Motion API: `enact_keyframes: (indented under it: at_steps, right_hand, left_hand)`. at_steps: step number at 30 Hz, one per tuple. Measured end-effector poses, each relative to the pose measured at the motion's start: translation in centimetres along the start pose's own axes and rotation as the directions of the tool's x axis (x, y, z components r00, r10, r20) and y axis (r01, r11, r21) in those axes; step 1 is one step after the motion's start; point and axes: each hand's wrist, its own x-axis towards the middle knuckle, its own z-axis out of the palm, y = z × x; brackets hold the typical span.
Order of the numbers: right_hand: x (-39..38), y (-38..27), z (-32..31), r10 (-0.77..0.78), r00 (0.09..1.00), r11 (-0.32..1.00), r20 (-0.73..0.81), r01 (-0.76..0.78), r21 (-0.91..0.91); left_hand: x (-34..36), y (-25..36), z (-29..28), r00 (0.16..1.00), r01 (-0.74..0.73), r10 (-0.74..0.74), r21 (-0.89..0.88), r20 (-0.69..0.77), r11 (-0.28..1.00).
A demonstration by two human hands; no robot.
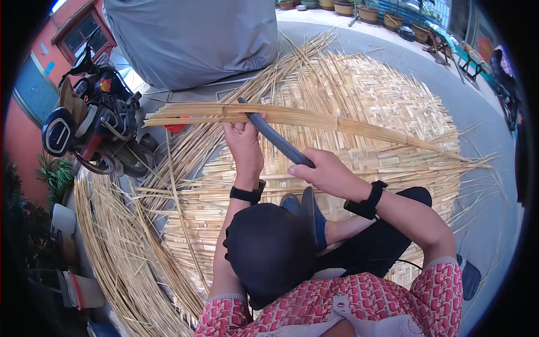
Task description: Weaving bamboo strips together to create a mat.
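A flattened, split reed stalk point(297, 117) stretches crosswise before me, parted into strips at its left end. From below, my left hand point(245, 147) has its fingers closed on it near the split. My right hand point(331, 174) grips the lower end of a dark grey, curved, bar-like tool point(279, 140). The upper end of that tool passes between the reed strips, just above my left fingers. Whether the tool has a sharp edge, I cannot tell. Beneath my hands and feet spreads a large woven reed mat point(387, 101), with loose strips fringing its edges.
Long bundles of reed strips point(120, 241) lie at the left and run along the mat's far-left edge. Behind stands a bulky object under a grey cover point(191, 39). A parked motorbike point(104, 112) is at the far left. Potted plants point(368, 12) line the back.
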Motion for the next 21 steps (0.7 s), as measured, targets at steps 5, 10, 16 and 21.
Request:
enact_keyframes:
  at_steps: [5, 10, 16, 21]
  right_hand:
    - [0.7, -0.9, 1.6, -0.142, 0.982, 0.989, -0.122, 0.137, -0.047]
    - [0.9, -2.8, 1.6, -0.260, 0.959, 0.955, -0.110, 0.238, -0.178]
    - [0.3, -1.6, 1.4, -0.159, 0.982, 0.983, -0.098, 0.149, -0.106]
    - [-0.1, -2.3, 2.1, -0.253, 0.960, 0.948, -0.123, 0.220, -0.231]
  left_hand:
    - [1.1, 1.1, 0.2, 1.000, 0.021, -0.021, -0.025, 0.009, 0.999]
    - [0.3, 1.5, 0.5, 0.987, -0.149, 0.153, -0.074, 0.046, 0.986]
    - [-0.7, 0.1, 0.7, 0.999, -0.010, 0.011, 0.031, -0.041, 0.999]
    - [-0.6, 0.8, 1.9, 0.985, -0.051, 0.049, -0.013, -0.167, 0.999]
